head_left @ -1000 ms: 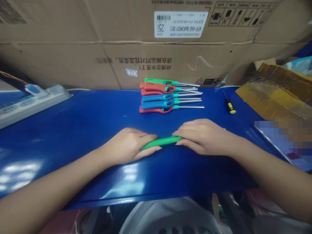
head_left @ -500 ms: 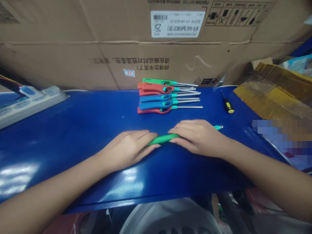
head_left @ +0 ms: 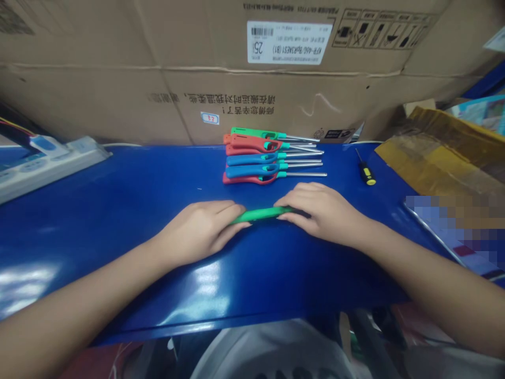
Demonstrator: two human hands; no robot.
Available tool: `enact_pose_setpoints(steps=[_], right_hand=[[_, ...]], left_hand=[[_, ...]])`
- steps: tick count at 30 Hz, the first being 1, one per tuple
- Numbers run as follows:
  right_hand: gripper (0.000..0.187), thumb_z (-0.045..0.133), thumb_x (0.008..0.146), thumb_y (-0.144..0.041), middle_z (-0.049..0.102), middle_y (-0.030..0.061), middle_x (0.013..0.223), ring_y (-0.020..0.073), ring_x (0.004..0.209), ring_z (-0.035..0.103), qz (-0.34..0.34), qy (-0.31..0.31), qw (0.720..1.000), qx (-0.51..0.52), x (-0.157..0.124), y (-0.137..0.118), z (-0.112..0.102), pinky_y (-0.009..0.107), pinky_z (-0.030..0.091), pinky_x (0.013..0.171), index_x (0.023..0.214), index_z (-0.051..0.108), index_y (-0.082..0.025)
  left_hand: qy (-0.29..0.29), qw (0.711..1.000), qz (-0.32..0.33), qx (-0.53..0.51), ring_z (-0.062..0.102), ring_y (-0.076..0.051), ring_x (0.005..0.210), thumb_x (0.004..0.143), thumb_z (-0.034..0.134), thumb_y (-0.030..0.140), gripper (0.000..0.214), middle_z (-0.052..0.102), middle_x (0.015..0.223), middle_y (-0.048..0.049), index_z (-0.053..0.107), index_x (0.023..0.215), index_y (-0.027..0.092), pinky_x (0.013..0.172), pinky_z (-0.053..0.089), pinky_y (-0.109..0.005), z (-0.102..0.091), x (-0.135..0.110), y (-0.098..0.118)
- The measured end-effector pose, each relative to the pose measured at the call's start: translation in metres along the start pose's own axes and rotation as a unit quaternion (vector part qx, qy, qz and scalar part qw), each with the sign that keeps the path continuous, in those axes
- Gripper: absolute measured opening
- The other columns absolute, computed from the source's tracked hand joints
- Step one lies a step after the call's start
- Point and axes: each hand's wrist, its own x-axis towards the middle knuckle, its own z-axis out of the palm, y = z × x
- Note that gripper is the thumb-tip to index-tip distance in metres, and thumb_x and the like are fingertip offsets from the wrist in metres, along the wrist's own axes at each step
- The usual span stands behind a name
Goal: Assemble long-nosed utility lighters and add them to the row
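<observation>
A green gas lighter (head_left: 262, 213) lies crosswise between my hands, just above or on the blue tabletop. My left hand (head_left: 203, 226) closes on its left end, thumb below and fingers above. Around its right part my right hand (head_left: 321, 213) is closed, hiding that end and any metal tube. Beyond my hands is a pile of several similar lighters: a green lighter (head_left: 252, 132) at the back, a red lighter (head_left: 252, 143) in front of it, and a blue lighter (head_left: 250, 171) nearest the front. Their metal tubes point right.
A large cardboard box (head_left: 118, 105) stands upright along the back of the blue table (head_left: 130, 179). A black and yellow screwdriver (head_left: 367, 172) lies to the right, beside a taped yellow-brown package (head_left: 434, 142). On the left is a white power strip (head_left: 51, 166) with a plug in it.
Both hands have shifted slightly away from me with the green lighter, and it lies more level. Its turquoise tip, visible before past my right hand, is now hidden.
</observation>
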Motion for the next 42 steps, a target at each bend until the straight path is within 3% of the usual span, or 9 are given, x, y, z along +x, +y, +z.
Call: enact_pose_setpoints(steps=[5,8,14,16,24,28,34,39,42], right_hand=[[0.052,0.065,0.096,-0.041,0.063,0.0152,0.140,0.0338,0.126,0.060,0.012,-0.037,0.998,-0.058,-0.006,0.021,-0.011,0.050,0.048,0.102,0.143,0.054,-0.021],[0.057,0.064,0.096,-0.039,0.062,0.0173,0.141,0.0365,0.124,0.061,0.049,-0.055,0.994,-0.085,-0.015,0.036,-0.019,0.054,0.050,0.100,0.147,0.049,-0.018],[0.021,0.058,0.095,-0.026,0.077,0.0131,0.102,0.0316,0.095,0.072,0.082,-0.063,0.985,-0.141,-0.018,0.057,-0.031,0.048,0.051,0.088,0.108,0.073,-0.017],[0.020,0.055,0.098,-0.024,0.078,0.0107,0.096,0.0294,0.091,0.072,0.067,-0.058,0.988,-0.129,-0.016,0.056,-0.033,0.047,0.049,0.088,0.099,0.074,-0.019],[0.019,0.054,0.103,-0.028,0.074,0.0089,0.102,0.0230,0.095,0.066,-0.027,0.015,1.000,-0.006,-0.004,0.026,-0.019,0.038,0.048,0.088,0.107,0.069,-0.017],[0.017,0.054,0.102,-0.028,0.073,0.0092,0.097,0.0229,0.090,0.063,-0.064,0.084,0.994,-0.043,-0.003,0.016,-0.009,0.037,0.048,0.084,0.103,0.067,-0.017],[0.021,0.057,0.102,-0.032,0.075,0.0108,0.106,0.0235,0.096,0.066,-0.071,0.094,0.992,-0.041,-0.005,0.015,-0.015,0.038,0.048,0.084,0.110,0.069,-0.017],[0.030,0.049,0.106,-0.031,0.076,0.0125,0.114,0.0260,0.105,0.068,-0.057,0.045,0.996,-0.058,-0.005,0.013,-0.016,0.041,0.047,0.092,0.119,0.070,-0.013],[0.031,0.047,0.107,-0.031,0.077,0.0110,0.104,0.0242,0.098,0.069,-0.075,0.018,0.996,-0.052,-0.004,0.015,-0.011,0.040,0.047,0.089,0.111,0.072,-0.014]], left_hand=[[-0.008,0.999,-0.031,0.003,0.067,-0.018,0.071,0.108,0.044,0.039,0.032,0.070,0.085,-0.0038,0.066,0.105,0.016,0.063,0.048,-0.028,-0.002,0.000,-0.008],[-0.022,0.998,-0.057,0.006,0.067,-0.019,0.070,0.108,0.043,0.040,0.034,0.069,0.082,-0.0037,0.067,0.102,0.017,0.061,0.046,-0.028,-0.003,-0.001,-0.009],[-0.019,0.998,-0.067,0.008,0.068,-0.019,0.071,0.107,0.044,0.039,0.032,0.070,0.083,-0.0045,0.067,0.101,0.017,0.062,0.047,-0.028,-0.004,-0.002,-0.013],[-0.007,0.998,-0.062,0.005,0.069,-0.019,0.071,0.107,0.046,0.038,0.031,0.071,0.085,-0.0049,0.067,0.103,0.016,0.062,0.048,-0.028,-0.004,-0.001,-0.014],[0.032,0.999,-0.011,0.008,0.066,-0.017,0.067,0.107,0.048,0.033,0.028,0.071,0.086,-0.0064,0.067,0.110,0.013,0.061,0.050,-0.026,-0.004,-0.001,-0.010],[0.030,0.993,-0.050,-0.100,0.067,-0.015,0.071,0.104,0.053,0.032,0.024,0.073,0.088,-0.0053,0.069,0.109,0.015,0.065,0.051,-0.024,-0.005,0.001,-0.002],[0.001,0.937,-0.189,-0.295,0.048,-0.008,0.046,0.102,0.054,0.043,0.042,0.055,0.055,0.0047,0.063,0.071,0.016,0.044,0.036,-0.019,-0.006,0.007,0.004],[0.050,0.988,-0.063,-0.132,0.062,-0.013,0.063,0.101,0.057,0.030,0.021,0.069,0.077,-0.0022,0.071,0.099,0.014,0.060,0.048,-0.023,-0.002,0.001,0.002],[0.055,0.997,-0.009,-0.059,0.063,-0.015,0.063,0.101,0.056,0.026,0.022,0.069,0.078,-0.0052,0.070,0.107,0.010,0.059,0.048,-0.026,-0.002,-0.002,0.003]])
